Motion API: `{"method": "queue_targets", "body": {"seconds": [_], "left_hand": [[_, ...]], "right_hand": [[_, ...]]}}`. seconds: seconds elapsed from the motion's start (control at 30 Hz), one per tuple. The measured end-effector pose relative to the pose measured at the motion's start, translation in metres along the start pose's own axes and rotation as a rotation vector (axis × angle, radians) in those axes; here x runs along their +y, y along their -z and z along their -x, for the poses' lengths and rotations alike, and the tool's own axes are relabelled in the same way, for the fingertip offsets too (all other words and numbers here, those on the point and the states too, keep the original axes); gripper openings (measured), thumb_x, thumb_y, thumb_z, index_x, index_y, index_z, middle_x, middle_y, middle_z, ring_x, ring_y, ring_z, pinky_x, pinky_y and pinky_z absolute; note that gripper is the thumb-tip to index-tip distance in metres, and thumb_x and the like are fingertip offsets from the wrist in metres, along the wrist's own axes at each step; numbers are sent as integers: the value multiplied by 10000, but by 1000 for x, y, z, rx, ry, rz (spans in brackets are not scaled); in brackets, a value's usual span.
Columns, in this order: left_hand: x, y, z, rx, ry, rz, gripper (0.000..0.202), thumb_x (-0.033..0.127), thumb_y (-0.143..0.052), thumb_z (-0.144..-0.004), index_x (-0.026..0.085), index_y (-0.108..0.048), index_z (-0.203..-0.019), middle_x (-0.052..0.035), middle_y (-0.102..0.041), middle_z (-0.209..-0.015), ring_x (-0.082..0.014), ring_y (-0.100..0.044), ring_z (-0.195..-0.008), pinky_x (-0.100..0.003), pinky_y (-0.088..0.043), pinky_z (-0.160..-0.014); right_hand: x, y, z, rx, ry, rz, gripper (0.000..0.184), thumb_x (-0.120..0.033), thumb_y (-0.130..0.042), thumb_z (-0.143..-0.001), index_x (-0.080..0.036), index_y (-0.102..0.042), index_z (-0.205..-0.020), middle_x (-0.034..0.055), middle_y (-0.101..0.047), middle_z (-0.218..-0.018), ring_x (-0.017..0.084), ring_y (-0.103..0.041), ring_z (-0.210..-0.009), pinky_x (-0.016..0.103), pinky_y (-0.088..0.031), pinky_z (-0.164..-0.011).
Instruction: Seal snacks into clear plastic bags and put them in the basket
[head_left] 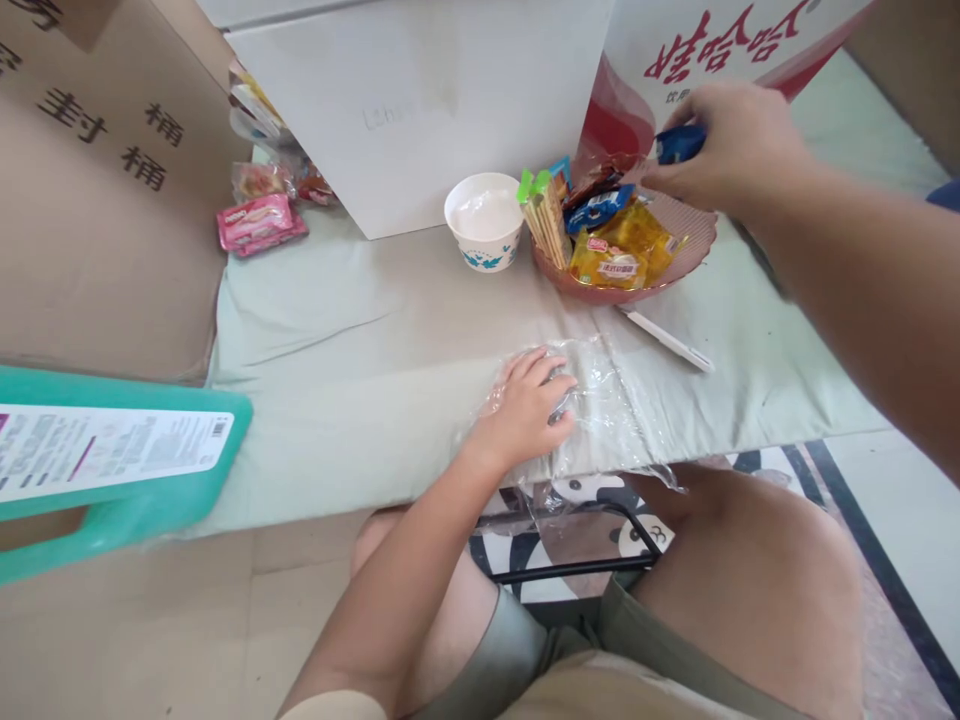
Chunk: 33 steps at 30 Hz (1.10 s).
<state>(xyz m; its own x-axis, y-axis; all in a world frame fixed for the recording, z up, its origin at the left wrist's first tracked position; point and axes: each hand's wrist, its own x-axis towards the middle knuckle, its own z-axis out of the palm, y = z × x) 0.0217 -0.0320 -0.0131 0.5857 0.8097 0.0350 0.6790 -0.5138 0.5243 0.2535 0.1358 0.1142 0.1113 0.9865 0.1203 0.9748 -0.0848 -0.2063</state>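
My left hand rests on a clear plastic bag that lies flat at the front edge of the pale green cloth; its fingers curl onto a small dark thing I cannot make out. My right hand is raised over the pink bowl and pinches a small blue snack packet. The bowl holds yellow packets, a blue packet and a bundle of stick biscuits.
A white paper cup stands left of the bowl, before a white box. A white pen-like stick lies beneath the bowl. Pink snack packs sit at the back left beside a cardboard box. A teal stool juts in at left.
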Motion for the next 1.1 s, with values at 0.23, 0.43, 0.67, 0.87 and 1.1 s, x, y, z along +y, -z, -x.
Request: {"method": "queue_targets", "body": {"seconds": [0.23,0.43,0.67,0.87,1.1], "left_hand": [[-2,-2,-1,-1,9,19,380,211,-628,-866,196,-721,-1234,-129,-616,-1485,-362,-455,-1508,-597,-353,-1268],[-13,2,-6,99,-13,212,356,237,-616,-878,200,-688,-1225,-133,-613,-1493,-321,-475,-1498,-563,-381,-1257],[-51,20,-1,441,211,760,262,259,-645,-860,223,-669,-1119,-107,-695,-1361,-234,-636,-1337,-446,-479,-1191],[-82,33,7,822,512,619,179,259,-623,-871,221,-665,-1041,-71,-738,-1165,-219,-683,-1206,-420,-526,-1122],[-62,21,9,308,315,-44,387,315,-730,-827,247,-726,-1208,-112,-584,-1522,-378,-457,-1497,-596,-344,-1262]], "right_hand": [[17,0,50,239,-18,-279,269,-244,-603,-917,-149,-648,-1165,147,-713,-1275,227,-694,-1144,407,-521,-896],[14,-76,185,-56,587,-677,212,-191,-583,-896,-250,-675,-1077,70,-773,-1120,247,-745,-1061,459,-619,-945],[15,-113,213,-244,570,-337,623,-164,-540,-826,-214,-594,-1444,105,-535,-1586,400,-432,-1519,638,-445,-1170],[8,-104,209,-254,447,-242,705,-227,-626,-770,-265,-564,-1472,128,-442,-1649,439,-428,-1497,680,-426,-1137],[12,-103,191,-142,368,-242,531,-304,-556,-903,-191,-611,-1419,159,-474,-1618,421,-519,-1408,637,-435,-1159]]}}
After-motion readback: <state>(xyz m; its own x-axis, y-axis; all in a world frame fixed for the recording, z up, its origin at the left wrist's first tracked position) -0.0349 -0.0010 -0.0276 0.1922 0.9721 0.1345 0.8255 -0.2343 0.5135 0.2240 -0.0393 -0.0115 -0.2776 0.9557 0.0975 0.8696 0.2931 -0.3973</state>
